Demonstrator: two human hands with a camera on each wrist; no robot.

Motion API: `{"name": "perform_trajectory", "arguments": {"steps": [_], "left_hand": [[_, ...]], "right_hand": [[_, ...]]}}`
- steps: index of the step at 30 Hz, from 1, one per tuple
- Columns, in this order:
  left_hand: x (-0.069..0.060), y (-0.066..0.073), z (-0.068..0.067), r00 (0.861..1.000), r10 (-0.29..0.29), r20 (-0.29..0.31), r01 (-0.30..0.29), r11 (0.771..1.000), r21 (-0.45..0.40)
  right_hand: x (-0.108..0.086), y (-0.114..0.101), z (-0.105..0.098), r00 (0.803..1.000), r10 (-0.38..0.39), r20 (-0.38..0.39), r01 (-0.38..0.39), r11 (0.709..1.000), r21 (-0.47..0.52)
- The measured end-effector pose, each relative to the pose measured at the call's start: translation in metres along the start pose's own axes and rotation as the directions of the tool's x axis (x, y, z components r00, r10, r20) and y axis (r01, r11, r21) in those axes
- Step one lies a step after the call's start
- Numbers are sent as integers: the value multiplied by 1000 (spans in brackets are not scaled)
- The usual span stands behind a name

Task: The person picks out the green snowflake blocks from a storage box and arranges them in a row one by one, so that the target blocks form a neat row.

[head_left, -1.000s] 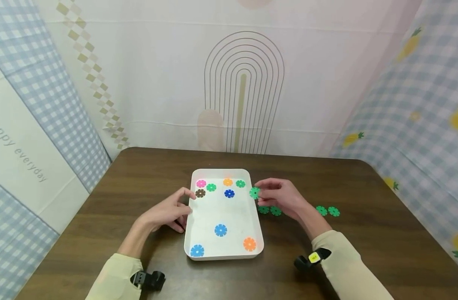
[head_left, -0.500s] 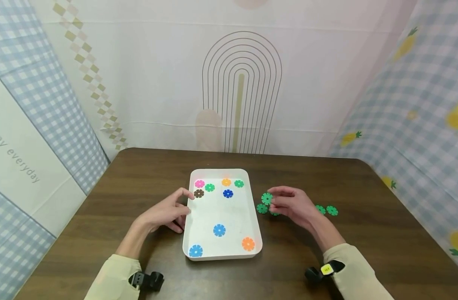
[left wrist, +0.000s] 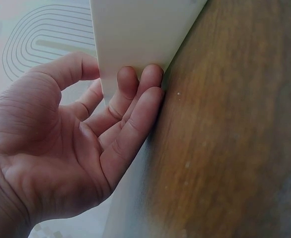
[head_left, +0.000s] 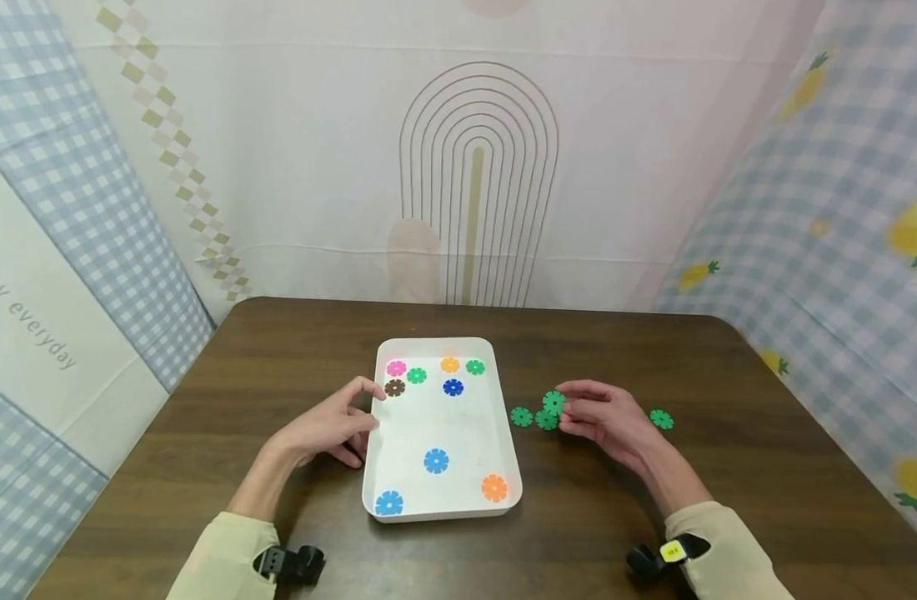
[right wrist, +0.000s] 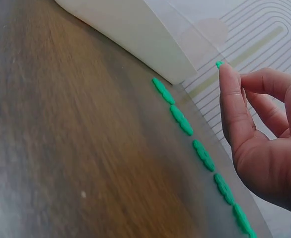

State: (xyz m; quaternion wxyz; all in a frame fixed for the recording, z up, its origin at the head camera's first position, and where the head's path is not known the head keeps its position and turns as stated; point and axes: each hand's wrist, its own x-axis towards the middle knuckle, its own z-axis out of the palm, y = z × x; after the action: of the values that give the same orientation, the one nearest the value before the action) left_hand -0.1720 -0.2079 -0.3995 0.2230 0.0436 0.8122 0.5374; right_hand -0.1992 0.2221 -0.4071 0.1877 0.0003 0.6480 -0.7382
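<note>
At the middle of the table stands a white tray (head_left: 473,433). My left hand (head_left: 327,427) grips its left wall, with thumb and index finger at the rim and the other fingers against the outside, as the left wrist view (left wrist: 130,84) shows. To the right of the tray, my right hand (head_left: 608,421) pinches a green snowflake disc (head_left: 553,402) between thumb and fingers, held above the table. Below it lie green discs, one (head_left: 522,417) close to the tray and another (head_left: 546,420) partly covered. In the right wrist view only a tip of the held disc (right wrist: 219,64) shows.
Inside the tray lie several discs, among them a pink one (head_left: 396,367), a dark blue one (head_left: 453,387), a light blue one (head_left: 436,461) and an orange one (head_left: 493,488). Another green disc (head_left: 662,419) lies right of my right wrist. Patterned cloth (head_left: 316,167) hangs behind the brown table (head_left: 301,333).
My right hand has moved right and slightly down, away from the tray's right rim, carrying the green disc. My left hand keeps its place on the tray.
</note>
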Motion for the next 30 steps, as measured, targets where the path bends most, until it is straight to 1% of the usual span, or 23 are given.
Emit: {"name": "perform_trajectory", "arguments": {"steps": [2,4,10,13,20,25,30], "left_hand": [[0,0,0,1000,-3,-2,3,1000,4],[-1,-1,0,1000,-5,-3,5,1000,5],[-1,-2,0,1000,-7,-6,7,1000,7],[-1,-2,-1,1000,-4,-6,4,1000,8],[0,-3,-2,1000,2,2,-2,1000,6],[0,-3,-2,1000,2,12,-2,1000,-5],[0,-2,-1,1000,-6,14,6,1000,-8]], "right_hand": [[-2,1,-2,1000,-4,3,4,1000,19],[-3,1,-5,1000,-7,4,7,1000,16],[-8,3,-15,1000,0,-20,-1,997,-77],[-11,3,-20,999,-4,-36,1,995,-97],[-21,1,-34,997,-26,-69,20,995,-97],[-28,-1,-44,995,-58,-86,50,994,-98],[-34,-3,-56,989,-88,-121,78,993,-84]]}}
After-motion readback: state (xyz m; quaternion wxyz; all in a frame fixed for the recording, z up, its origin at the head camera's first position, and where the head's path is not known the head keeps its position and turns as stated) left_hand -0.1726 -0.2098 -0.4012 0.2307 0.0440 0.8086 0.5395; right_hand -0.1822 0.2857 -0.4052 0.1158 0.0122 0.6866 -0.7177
